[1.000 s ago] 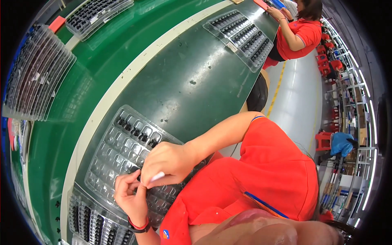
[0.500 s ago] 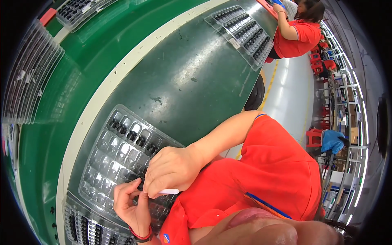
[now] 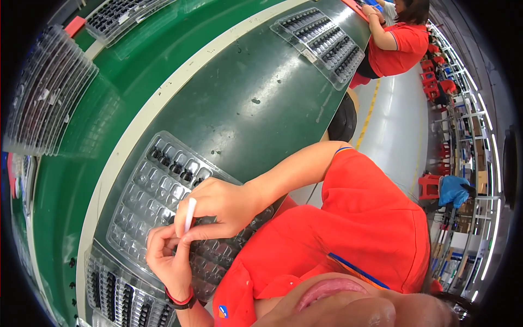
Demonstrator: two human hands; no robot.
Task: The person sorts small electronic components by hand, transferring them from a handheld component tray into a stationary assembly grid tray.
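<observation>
My right hand (image 3: pixel 215 210) is closed around a short white stick (image 3: pixel 190 214), which stands up between thumb and fingers. Fingertips pressed together, my left hand (image 3: pixel 170 256) meets the right thumb at the stick's lower end. Whatever the left fingers pinch is hidden. Both hands hover over a clear plastic tray (image 3: pixel 136 199) with rows of molded pockets. Small black parts (image 3: pixel 174 167) sit in its far row, while many nearer pockets show no part.
Another clear tray (image 3: pixel 117 321) with black parts lies at the near left. A filled tray (image 3: pixel 321 46) rests farther along the green table (image 3: pixel 245 125), by a person in red (image 3: pixel 400 46). Stacked clear trays (image 3: pixel 52 92) stand at the left beyond the pale table edge.
The white stick has swung from lying sideways to nearly upright in my right hand. Both hands have shifted slightly left. A dark bit seen between the fingers earlier is hidden now.
</observation>
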